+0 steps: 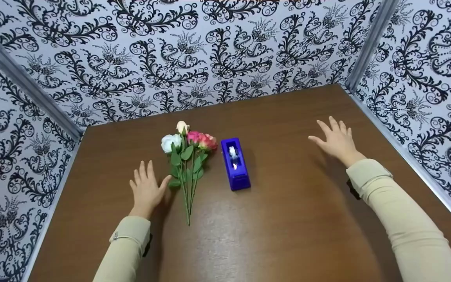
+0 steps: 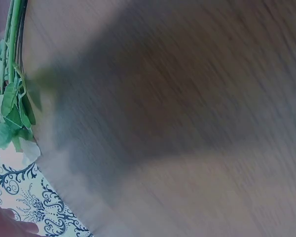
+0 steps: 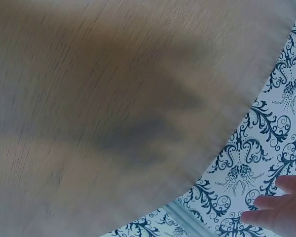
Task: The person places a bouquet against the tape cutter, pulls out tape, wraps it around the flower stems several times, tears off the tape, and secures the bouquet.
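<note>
1. Because the table (image 1: pixel 288 219) looks smooth and slightly glossy, things lying on it may slide; the cause would be a push from the side.

2. The flowers (image 1: pixel 197 164) lie on it between the left hand (image 1: pixel 147 192) and the dispenser (image 1: pixel 238 175), with stems (image 1: pixel 185 194) toward the person. If one stem is raised alone, its leaves (image 1: pixel 186 152) could catch the others and pull them also.

3. The left hand is released, fingers spread, thumb very near the leaves. Whether it touches them, one cannot tell. Moving carelessly to the right, it could bend or drag them.

4. The right hand (image 1: pixel 337 145) also grasps nothing, its fingers spread, well apart from everything. It has a longer way to the dispenser, so an overreach could strike the red head (image 1: pixel 208 141) just beside it.

5. The dispenser, blue and narrow, might tip if it is hit on its long side.

6. The roll (image 1: pixel 233 152) inside, apparently tape, could perhaps come loose if the dispenser is turned over.
</note>
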Tool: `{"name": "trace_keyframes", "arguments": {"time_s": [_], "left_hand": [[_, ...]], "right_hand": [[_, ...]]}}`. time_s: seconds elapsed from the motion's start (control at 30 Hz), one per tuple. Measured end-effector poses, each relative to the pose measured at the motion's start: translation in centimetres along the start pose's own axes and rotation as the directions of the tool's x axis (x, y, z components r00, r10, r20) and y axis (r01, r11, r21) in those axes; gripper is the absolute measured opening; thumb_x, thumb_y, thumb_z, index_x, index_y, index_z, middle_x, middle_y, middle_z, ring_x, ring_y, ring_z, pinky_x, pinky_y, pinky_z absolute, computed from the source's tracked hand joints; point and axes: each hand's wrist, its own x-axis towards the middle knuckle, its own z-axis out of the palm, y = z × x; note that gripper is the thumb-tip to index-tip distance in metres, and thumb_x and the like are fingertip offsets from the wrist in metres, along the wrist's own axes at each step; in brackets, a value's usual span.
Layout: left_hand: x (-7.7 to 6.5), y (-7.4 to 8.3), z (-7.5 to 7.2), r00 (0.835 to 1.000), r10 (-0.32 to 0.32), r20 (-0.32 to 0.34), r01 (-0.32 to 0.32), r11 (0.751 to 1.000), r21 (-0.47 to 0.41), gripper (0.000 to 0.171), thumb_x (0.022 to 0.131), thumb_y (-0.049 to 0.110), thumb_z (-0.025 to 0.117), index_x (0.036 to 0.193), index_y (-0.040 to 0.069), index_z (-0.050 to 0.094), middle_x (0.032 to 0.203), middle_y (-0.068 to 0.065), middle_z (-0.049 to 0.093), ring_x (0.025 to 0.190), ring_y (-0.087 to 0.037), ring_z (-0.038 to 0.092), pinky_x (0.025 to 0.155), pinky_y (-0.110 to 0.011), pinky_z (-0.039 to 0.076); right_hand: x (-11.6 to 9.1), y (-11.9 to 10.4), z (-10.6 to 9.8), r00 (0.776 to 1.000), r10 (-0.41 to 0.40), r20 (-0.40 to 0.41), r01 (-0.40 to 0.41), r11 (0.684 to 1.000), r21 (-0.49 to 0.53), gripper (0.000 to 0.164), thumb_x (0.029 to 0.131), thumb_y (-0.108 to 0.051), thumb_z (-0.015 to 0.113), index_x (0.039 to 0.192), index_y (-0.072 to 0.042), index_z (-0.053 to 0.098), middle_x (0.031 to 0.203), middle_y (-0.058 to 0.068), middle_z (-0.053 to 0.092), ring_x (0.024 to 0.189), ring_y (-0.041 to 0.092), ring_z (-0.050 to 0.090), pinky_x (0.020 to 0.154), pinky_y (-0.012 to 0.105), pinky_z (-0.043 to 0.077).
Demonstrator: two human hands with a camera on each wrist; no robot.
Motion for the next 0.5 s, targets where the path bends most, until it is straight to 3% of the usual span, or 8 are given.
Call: {"name": "trace_keyframes", "arguments": {"time_s": [0.27, 0.5], "left_hand": [[-0.4, -0.2, -0.4, 1.0, -0.011, -0.021, 0.011, 1.0, -0.001, 0.083, 0.09, 0.057, 0.039, 0.145, 0.002, 0.009, 0.15, -0.024, 0.004, 0.134, -0.049, 0.004, 0.102, -0.067, 0.008], [-0.9, -0.7, -0.3, 0.999, -0.033, 0.004, 0.033, 0.999, 0.016, 0.083, 0.091, 0.055, 0.04, 0.145, 0.002, 0.007, 0.15, -0.024, 0.002, 0.133, -0.049, 0.004, 0.102, -0.066, 0.009]], "right_hand": [[0.6, -1.8, -0.3, 0.999, -0.034, -0.008, 0.034, 0.999, 0.009, 0.074, 0.088, -0.058, 0.044, 0.141, -0.008, 0.031, 0.145, 0.03, 0.016, 0.128, 0.056, 0.012, 0.1, 0.069, 0.006], [0.8, -5.9, -0.5, 0.987, -0.15, -0.052, 0.151, 0.988, 0.023, 0.072, 0.087, -0.054, 0.049, 0.14, -0.008, 0.033, 0.146, 0.026, 0.018, 0.13, 0.052, 0.014, 0.104, 0.065, 0.007]]}}
